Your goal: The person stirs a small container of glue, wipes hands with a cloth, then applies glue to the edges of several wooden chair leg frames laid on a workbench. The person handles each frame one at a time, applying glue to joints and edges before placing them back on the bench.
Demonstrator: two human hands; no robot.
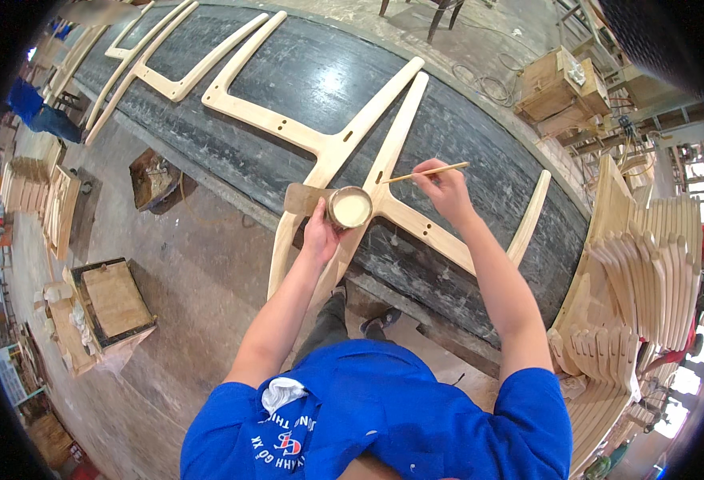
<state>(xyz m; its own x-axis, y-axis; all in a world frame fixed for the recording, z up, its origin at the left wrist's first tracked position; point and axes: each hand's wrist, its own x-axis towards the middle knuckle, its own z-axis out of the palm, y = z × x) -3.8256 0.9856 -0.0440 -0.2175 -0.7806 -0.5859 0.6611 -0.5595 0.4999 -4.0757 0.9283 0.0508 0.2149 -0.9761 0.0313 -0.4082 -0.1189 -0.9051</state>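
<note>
My left hand (321, 237) is closed round a small round cup (352, 207) of pale cream liquid, perhaps glue. A flat brown piece (302, 198), like a scraper or paddle, sticks out to the left beside the cup; whether my fingers also grip it I cannot tell. Between the fingers of my right hand (445, 192) is a thin wooden stick (448, 168). Its left tip is at or just above a slot in a pale wooden chair-side frame (400, 132). Two dark holes show in that frame's crosspiece. A second such frame (312, 140) lies beside it, under the flat piece.
The frames lie on a long dark table (488, 152), with more frames farther left. Curved wooden parts (640, 280) are stacked at the right. A box-like stand (116, 300) and a dark tray (156, 180) are on the floor at left. Another person (40, 112) is far left.
</note>
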